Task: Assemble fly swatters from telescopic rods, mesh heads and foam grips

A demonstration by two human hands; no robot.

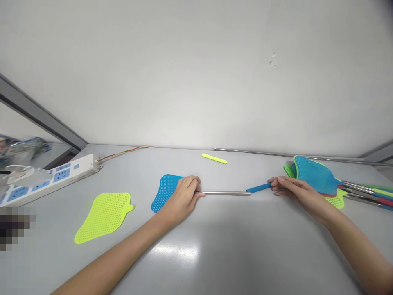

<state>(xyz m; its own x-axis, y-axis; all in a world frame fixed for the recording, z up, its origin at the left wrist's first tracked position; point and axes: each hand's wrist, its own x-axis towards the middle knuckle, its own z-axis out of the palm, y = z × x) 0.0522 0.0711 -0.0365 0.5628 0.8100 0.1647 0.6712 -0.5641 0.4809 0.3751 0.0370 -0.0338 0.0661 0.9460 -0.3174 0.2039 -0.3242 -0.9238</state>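
My left hand (184,196) is closed around the neck of a fly swatter, where its blue mesh head (163,192) meets a thin metal rod (225,193). The rod points right, low over the grey table. Between the fingers of my right hand (291,189) is a blue handle sleeve (258,187), slightly tilted. Its left end is right by the rod's free end; whether they touch I cannot tell. A loose yellow-green swatter head (104,215) lies left of my left hand, and a yellow-green handle sleeve (214,158) lies farther back.
Several swatters with blue, green and red parts form a pile (319,176) at the right, just behind my right hand. A long metal rod (264,153) lies along the wall. At the left stands a white power strip (82,166) with plugs and a red-yellow cable (125,151).
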